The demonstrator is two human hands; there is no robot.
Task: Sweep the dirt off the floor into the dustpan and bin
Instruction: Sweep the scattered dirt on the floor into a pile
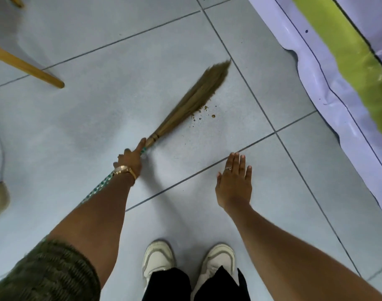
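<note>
On the tiled floor [207,40], broom [198,94] in left hand [129,159], dirt [204,115] beside; right hand [234,183] spread empty.

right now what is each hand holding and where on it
The left hand grips the broom on its handle, just below the bound neck of the bristles, forefinger pointing along it. The right hand is open and holds nothing.

Soft grass broom [198,95] with tan bristles fanned and blurred, lying low and slanted across the pale tiled floor [272,192], teal-and-white wrapped handle, small scatter of brown dirt crumbs [204,112] just beside the bristles
</note>
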